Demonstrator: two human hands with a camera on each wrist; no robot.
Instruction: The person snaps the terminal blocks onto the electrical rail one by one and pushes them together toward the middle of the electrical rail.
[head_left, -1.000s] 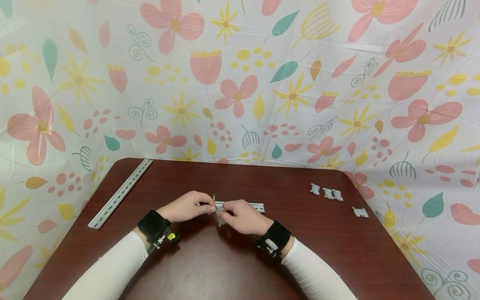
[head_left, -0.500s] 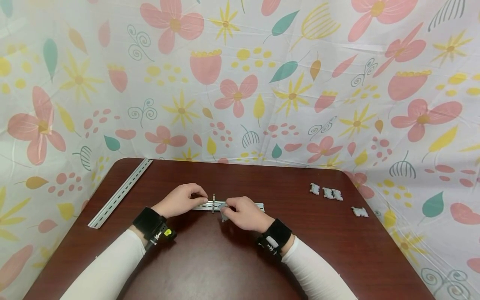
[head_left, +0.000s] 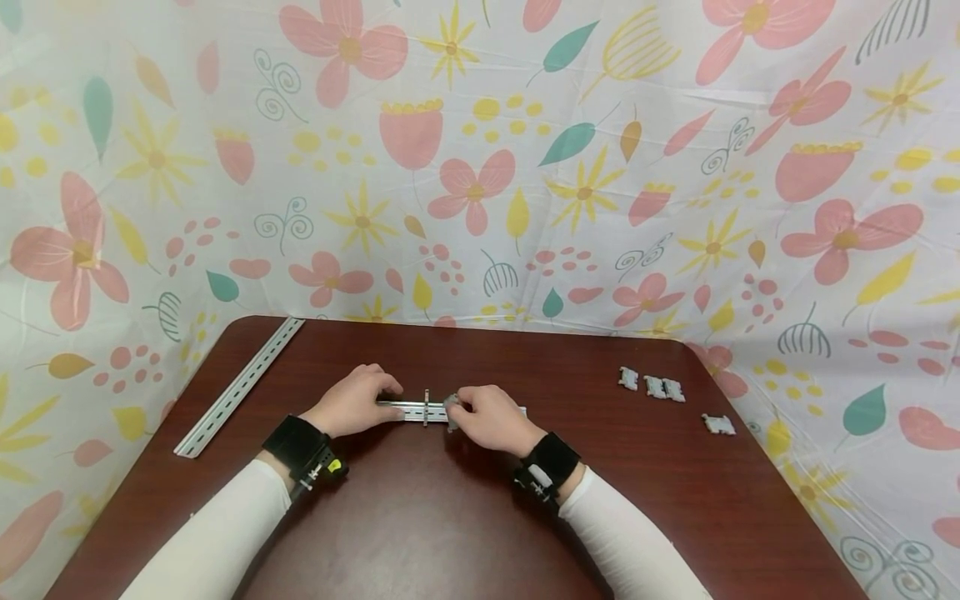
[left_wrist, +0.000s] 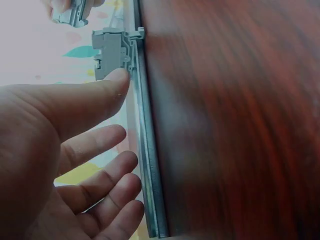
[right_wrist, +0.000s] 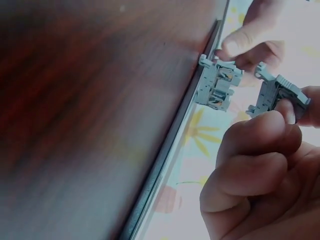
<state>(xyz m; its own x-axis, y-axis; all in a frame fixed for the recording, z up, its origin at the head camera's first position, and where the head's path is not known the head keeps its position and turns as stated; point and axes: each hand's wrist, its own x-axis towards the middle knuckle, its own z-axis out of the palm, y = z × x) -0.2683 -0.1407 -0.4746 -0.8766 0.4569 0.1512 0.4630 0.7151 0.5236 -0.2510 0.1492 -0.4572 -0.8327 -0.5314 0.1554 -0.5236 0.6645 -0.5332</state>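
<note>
A short slotted metal DIN rail [head_left: 412, 412] lies crosswise on the table, with one grey terminal block [right_wrist: 216, 84] standing upright on it. My left hand [head_left: 352, 403] is at the rail's left end, its fingers relaxed and spread; in the left wrist view its thumb tip appears close to the mounted block. Whether those fingers touch the rail I cannot tell. My right hand [head_left: 491, 421] pinches a second grey terminal block [right_wrist: 280, 95] between thumb and fingers. This held block is tilted and apart from the mounted one, just to its right over the rail.
Several loose grey terminal blocks [head_left: 655, 387] lie at the table's right side, one of them [head_left: 720, 424] nearer the right edge. A long slotted rail [head_left: 240, 387] lies slanted along the left edge. Patterned cloth [head_left: 480, 167] hangs behind the brown table [head_left: 360, 533].
My left hand has let go near the blocks and moved left along the rail. The right hand has drawn its terminal block slightly right and up, apart from the mounted block.
</note>
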